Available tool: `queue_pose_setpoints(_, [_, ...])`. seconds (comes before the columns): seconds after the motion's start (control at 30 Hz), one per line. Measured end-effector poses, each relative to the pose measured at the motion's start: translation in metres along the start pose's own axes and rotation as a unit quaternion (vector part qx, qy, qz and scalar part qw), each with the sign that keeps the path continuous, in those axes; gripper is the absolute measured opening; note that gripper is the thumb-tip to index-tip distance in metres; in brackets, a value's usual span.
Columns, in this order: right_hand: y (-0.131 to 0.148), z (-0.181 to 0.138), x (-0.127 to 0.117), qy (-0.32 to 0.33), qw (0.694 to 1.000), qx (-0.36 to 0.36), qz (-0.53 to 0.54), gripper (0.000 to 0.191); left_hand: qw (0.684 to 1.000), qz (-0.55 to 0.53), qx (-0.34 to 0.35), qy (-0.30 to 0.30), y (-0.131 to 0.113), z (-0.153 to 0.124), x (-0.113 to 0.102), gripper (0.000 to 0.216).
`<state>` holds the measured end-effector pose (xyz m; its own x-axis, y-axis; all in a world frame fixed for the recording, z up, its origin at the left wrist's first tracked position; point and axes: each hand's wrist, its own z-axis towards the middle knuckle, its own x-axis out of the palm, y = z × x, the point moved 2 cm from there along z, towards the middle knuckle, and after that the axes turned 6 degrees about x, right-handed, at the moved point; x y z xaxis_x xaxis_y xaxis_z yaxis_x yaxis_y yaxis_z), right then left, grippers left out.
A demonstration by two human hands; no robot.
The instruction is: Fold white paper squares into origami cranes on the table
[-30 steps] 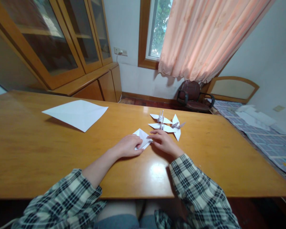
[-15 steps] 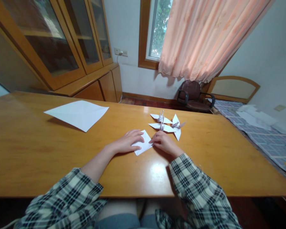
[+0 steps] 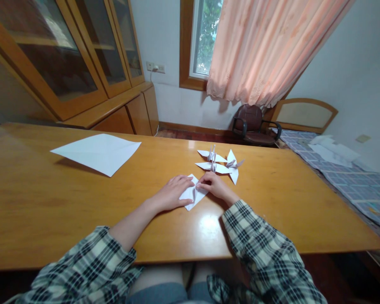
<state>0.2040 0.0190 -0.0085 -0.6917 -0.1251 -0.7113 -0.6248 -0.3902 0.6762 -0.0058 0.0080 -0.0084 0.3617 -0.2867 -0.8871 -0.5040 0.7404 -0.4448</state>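
A small white folded paper (image 3: 188,195) lies on the wooden table in front of me, creased down its middle. My left hand (image 3: 172,193) rests on its left side, fingers stretched out and thumb apart, holding it down against the table. With fingertips pinched, my right hand (image 3: 215,185) grips a flap near the paper's upper right; the fingers cover part of that flap. Just beyond my right hand are three white paper cranes: one crane (image 3: 221,169) nearest, another crane (image 3: 220,158) behind it, and a third crane (image 3: 234,172) to the right.
A large creased sheet of white paper (image 3: 98,153) lies at the table's left back, one edge raised. The wooden table (image 3: 82,211) ends just before my lap. Beyond it are a glass-fronted cabinet (image 3: 99,93), a brown armchair (image 3: 251,122) and a bed (image 3: 342,177).
My right hand has lifted a flap of the folded paper and moved it inward, towards the left hand. The paper now shows a middle crease. The view has shifted slightly.
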Motion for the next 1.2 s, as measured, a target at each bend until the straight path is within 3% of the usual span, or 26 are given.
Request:
queue_pose_setpoints(0.27, [0.008, 0.004, 0.014, -0.033, 0.993, 0.030, -0.110, 0.023, 0.998, -0.049, 0.010, 0.031, 0.013, -0.001, -0.001, 0.073])
queue_pose_setpoints(0.6, [0.025, 0.001, 0.017, -0.021, 0.980, 0.090, -0.179, 0.022, 0.997, -0.056, -0.042, 0.042, 0.004, 0.000, -0.007, 0.095])
queue_pose_setpoints(0.83, [0.022, -0.002, 0.024, -0.037, 0.974, 0.107, -0.196, 0.015, 0.995, -0.053, -0.007, 0.085, 0.002, 0.000, -0.011, 0.053])
queue_pose_setpoints(0.93, [0.022, -0.002, 0.025, -0.044, 0.974, 0.110, -0.193, 0.014, 0.994, -0.059, -0.001, 0.094, 0.001, 0.000, -0.015, 0.049])
queue_pose_setpoints(1.2, [0.024, -0.006, 0.021, -0.071, 0.962, 0.108, -0.241, 0.020, 0.999, -0.029, -0.027, 0.023, -0.005, 0.002, -0.005, 0.040])
